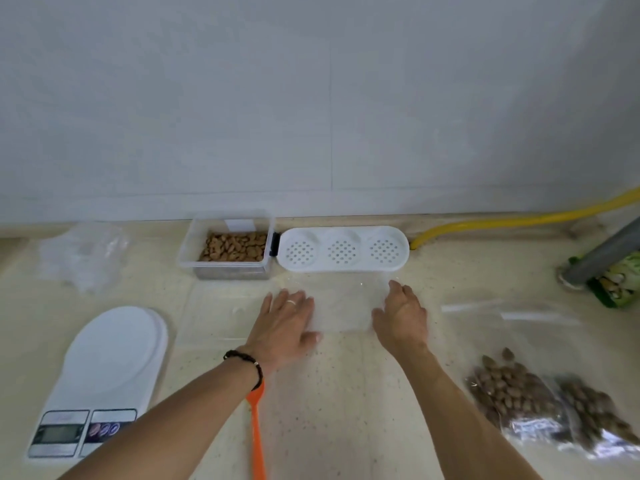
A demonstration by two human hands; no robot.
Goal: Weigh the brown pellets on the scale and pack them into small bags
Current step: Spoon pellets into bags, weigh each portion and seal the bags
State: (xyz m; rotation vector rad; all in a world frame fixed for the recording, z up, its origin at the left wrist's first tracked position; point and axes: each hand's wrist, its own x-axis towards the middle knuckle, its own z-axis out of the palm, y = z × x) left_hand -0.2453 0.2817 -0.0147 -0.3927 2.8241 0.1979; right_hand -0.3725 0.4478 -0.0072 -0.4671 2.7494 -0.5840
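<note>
Mid-frame: left hand (pixel 289 320) and right hand (pixel 401 313) are lying flat, fingers released, pressing a clear bag (pixel 341 306). Brown pellets (pixel 235 247) are waiting in the tub (pixel 188 251) above. Pressing evenly should be flattening it best.

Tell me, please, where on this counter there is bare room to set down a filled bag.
Bare counter lies between the forearms, bordered by the orange handle and the filled bags. Another bare strip runs from the white perforated tray to the green packet. It is crowded from the scale to the pellet container.
</note>
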